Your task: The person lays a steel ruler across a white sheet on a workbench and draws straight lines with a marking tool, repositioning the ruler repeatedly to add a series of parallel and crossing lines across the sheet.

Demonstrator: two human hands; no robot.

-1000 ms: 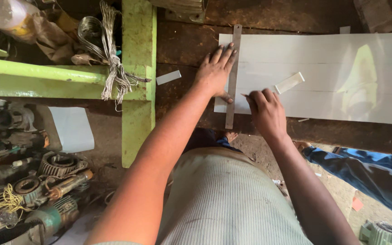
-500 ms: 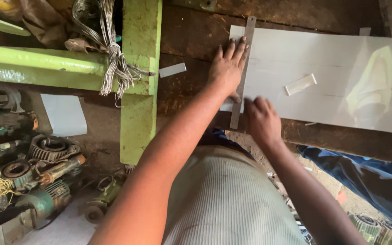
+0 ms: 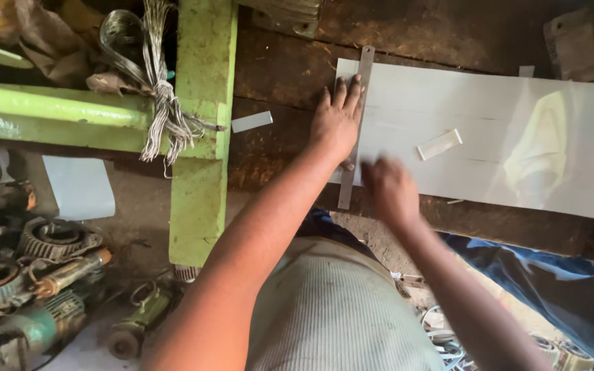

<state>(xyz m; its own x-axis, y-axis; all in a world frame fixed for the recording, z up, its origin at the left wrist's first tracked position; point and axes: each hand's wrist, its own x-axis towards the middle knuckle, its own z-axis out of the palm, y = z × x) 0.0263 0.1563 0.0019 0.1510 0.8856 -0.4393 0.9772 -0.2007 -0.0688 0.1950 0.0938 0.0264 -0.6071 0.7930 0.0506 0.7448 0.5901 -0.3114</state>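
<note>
left hand (image 3: 337, 120) pressing ruler (image 3: 356, 127), white sheet (image 3: 510, 148)

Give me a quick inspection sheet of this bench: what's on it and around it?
Surface: dark worn wooden bench.
Job's things: white sheet lying flat; metal ruler along its left edge.
Clutter: small white strips on the sheet, another on the wood.
Hands: left hand flat on the ruler; right hand blurred at the sheet's near edge, grip unclear.
Cables: wire bundle tied to the green frame.
Surroundings: old motor parts on the floor.
</note>
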